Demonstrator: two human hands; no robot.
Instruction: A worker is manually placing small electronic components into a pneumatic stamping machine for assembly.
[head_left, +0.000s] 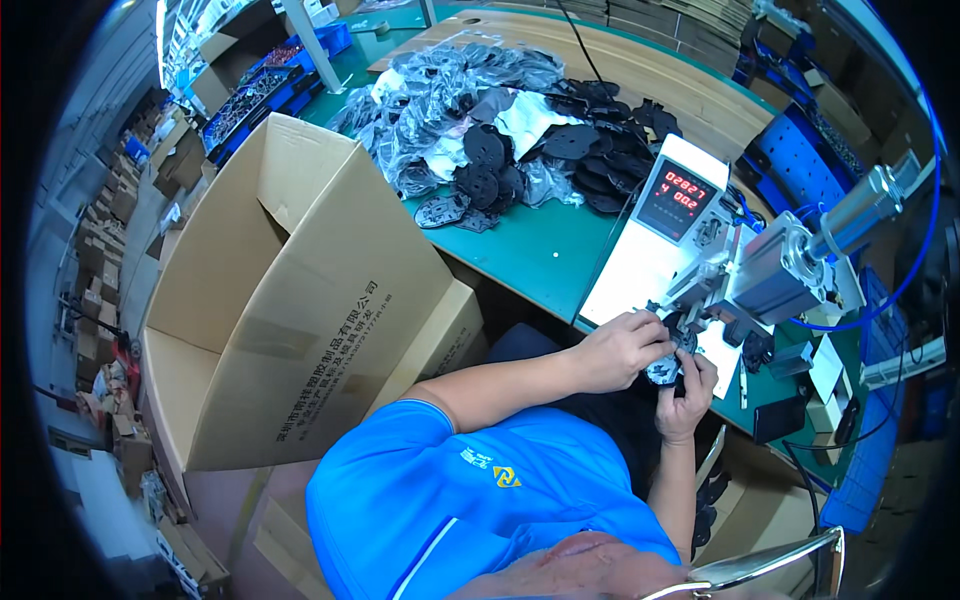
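Glasses (770, 563) sit nearest, while glossy dark part (661, 373) lies four o'clock from left hand (625, 350), ten from right hand (687, 398), both grips pinching it.

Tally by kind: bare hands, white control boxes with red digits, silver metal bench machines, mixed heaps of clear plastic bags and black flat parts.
Bare hands: 2 (left hand, right hand)
White control box: 1
Silver machine: 1
Mixed heap: 1, pieces overlap too much to count
Total: 5
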